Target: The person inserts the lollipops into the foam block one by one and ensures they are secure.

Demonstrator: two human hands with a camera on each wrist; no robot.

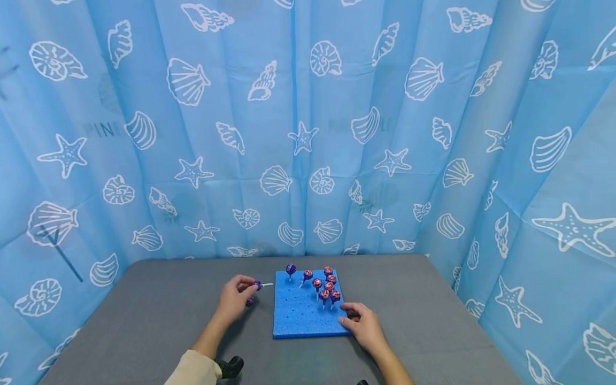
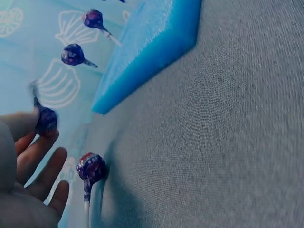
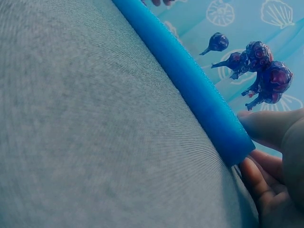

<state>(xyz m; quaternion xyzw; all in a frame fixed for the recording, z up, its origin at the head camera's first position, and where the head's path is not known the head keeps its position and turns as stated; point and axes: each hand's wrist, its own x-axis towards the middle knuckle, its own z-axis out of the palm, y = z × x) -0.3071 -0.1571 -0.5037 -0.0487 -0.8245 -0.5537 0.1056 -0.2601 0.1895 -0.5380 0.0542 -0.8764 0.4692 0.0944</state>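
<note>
My left hand [image 1: 234, 299] pinches a purple-wrapped lollipop [image 1: 258, 285] by its head, just left of the blue foam board [image 1: 291, 327]; its white stick points right toward the board. Below that hand, another lollipop [image 2: 91, 167] lies on the table. My right hand [image 1: 363, 325] grips the board's right edge, thumb [image 3: 266, 126] at the upper face and fingers against the side. Several red-and-purple lollipops [image 1: 329, 286] stand in the board's right part. A purple lollipop [image 1: 291, 269] stands at its far left corner, and a tilted lollipop [image 1: 308, 275] at the far middle.
Small holes dot the left and near part of the board. It lies flat on a grey cloth-covered table [image 1: 433, 321]. A light blue curtain [image 1: 308, 187] with white shell and starfish prints hangs behind and at the sides.
</note>
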